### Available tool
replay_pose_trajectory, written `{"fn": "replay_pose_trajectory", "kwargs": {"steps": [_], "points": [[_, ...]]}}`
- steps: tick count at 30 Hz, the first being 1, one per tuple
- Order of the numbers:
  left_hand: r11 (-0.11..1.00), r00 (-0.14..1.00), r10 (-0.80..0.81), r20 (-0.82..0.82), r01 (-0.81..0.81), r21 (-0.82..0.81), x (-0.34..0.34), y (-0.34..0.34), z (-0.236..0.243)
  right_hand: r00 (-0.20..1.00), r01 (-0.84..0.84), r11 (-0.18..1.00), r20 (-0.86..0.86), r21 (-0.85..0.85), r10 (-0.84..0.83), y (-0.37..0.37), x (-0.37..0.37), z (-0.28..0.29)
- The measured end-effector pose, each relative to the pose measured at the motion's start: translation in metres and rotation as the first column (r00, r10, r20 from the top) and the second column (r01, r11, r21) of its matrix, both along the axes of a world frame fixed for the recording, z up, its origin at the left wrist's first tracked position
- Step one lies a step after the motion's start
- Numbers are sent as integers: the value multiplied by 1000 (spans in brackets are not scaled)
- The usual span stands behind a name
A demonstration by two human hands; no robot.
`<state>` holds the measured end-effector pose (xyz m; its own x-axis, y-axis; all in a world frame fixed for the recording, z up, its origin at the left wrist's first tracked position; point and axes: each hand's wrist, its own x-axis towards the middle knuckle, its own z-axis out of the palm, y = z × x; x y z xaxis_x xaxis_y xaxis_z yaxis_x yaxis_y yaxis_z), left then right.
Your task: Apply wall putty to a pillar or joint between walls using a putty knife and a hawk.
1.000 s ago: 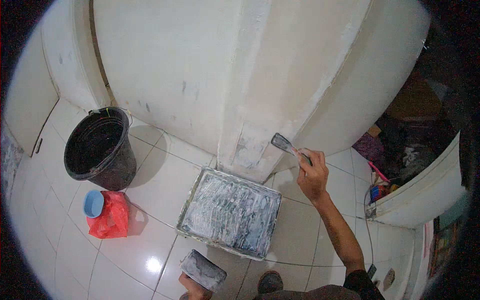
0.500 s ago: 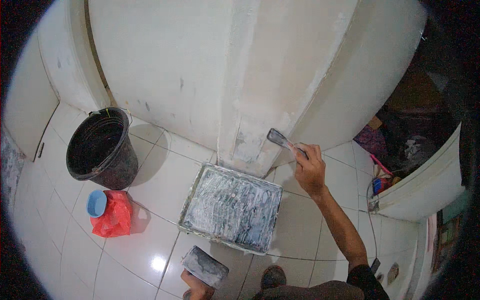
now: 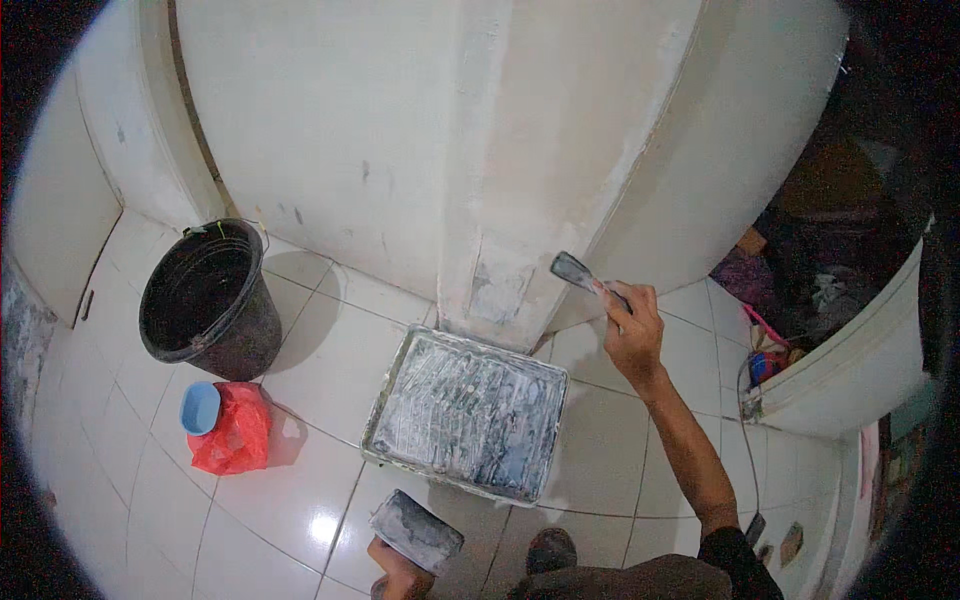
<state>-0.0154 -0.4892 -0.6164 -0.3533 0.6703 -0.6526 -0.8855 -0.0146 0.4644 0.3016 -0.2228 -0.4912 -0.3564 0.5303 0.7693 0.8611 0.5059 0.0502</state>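
Note:
My right hand (image 3: 634, 338) is closed on the handle of a putty knife (image 3: 572, 267) with a dark, smeared blade, held up before the wall's lower edge; I cannot tell whether the blade touches it. At the lower edge, my left hand (image 3: 398, 572) grips a grey, flat, rectangular blade like a wide scraper (image 3: 418, 530), coated with whitish paste. Between the hands lies a shallow rectangular tray (image 3: 470, 493), its inside streaked with white and grey paste. Just beyond it, a grey patch (image 3: 498, 290) shows on the low part of the pale wall (image 3: 560, 120).
A black bucket (image 3: 255, 325) stands on the white tiled floor (image 3: 320, 410) at the left. Next to it are a red plastic bag (image 3: 240, 435) and a small light-blue container (image 3: 200, 408). Dark clutter (image 3: 825, 250) fills an opening at the right. My shoe (image 3: 552, 550) shows at the bottom.
My right hand with the putty knife has shifted slightly right and a little down. The left hand still grips the grey scraper. The whole view has moved a little.

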Motion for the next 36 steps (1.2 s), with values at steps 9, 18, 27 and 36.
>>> {"fn": "replay_pose_trajectory", "kwargs": {"steps": [9, 18, 27, 36], "points": [[995, 994, -90, -67, 92, 30, -2, -5, 1, 999, 37, 997, 32, -70, -35, -19, -11, -16], [990, 980, -97, -176, 77, -114, 1, -7, -3, 997, 75, 993, 35, -86, -72, -14, 15, -28], [988, 991, -80, -109, 65, -138, 5, -5, 18, 998, 62, 995, 30, -77, -60, -6, -22, -3], [987, 979, -119, -167, 98, -128, -9, -14, -8, 996, 82, 995, 33, -52, -80, -21, -16, -12]]}}
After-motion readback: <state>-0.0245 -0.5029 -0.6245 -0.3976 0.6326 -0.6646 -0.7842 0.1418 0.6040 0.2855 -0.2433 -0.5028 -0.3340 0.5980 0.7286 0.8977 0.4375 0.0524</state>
